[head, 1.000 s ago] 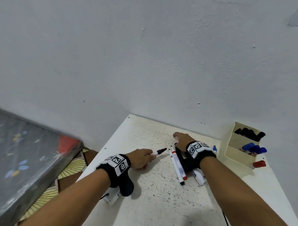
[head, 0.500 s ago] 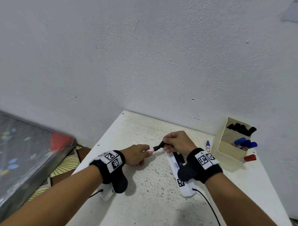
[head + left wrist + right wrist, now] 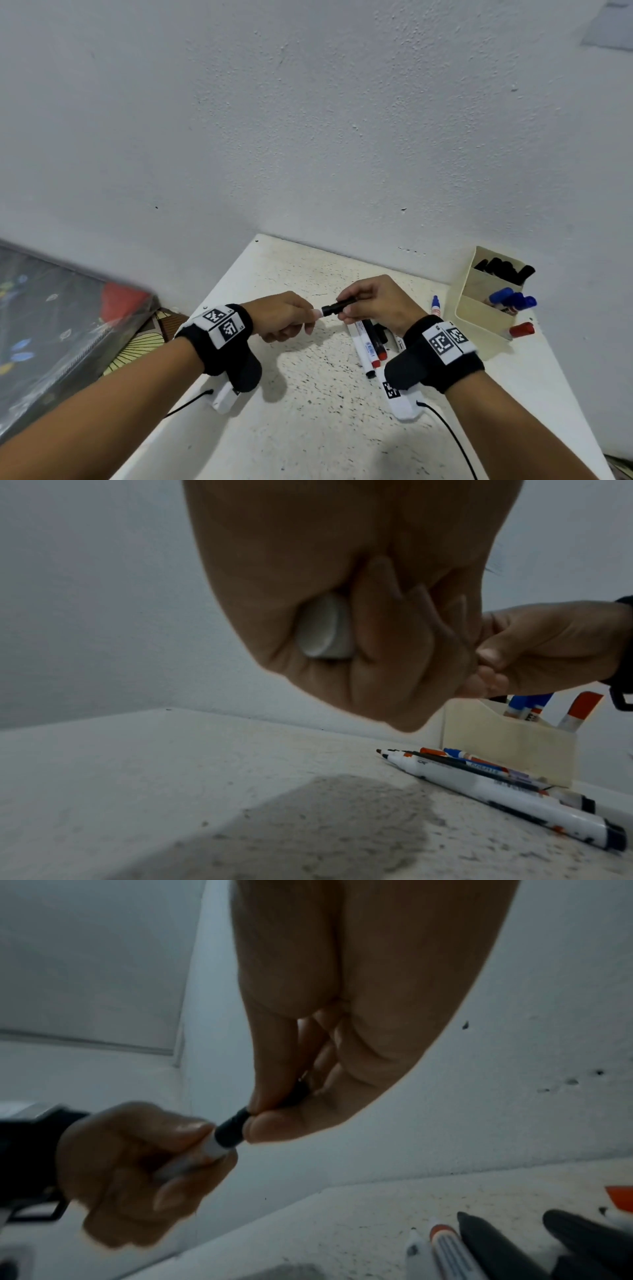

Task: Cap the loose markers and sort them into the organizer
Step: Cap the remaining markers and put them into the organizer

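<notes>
Head view: left hand [image 3: 284,317] grips the white marker [image 3: 317,312] barrel, right hand [image 3: 375,301] pinches the black cap [image 3: 339,306] on its tip, both above the table [image 3: 308,428], left of the organizer [image 3: 479,308] by the wall. Loose markers [image 3: 368,346] lie under the right wrist; exact count unclear. One blue marker [image 3: 435,303] lies beside the organizer.

Left wrist view: fist curled round the barrel end [image 3: 323,628].

Right wrist view: fingertips [image 3: 270,1129] clamp the cap.
</notes>
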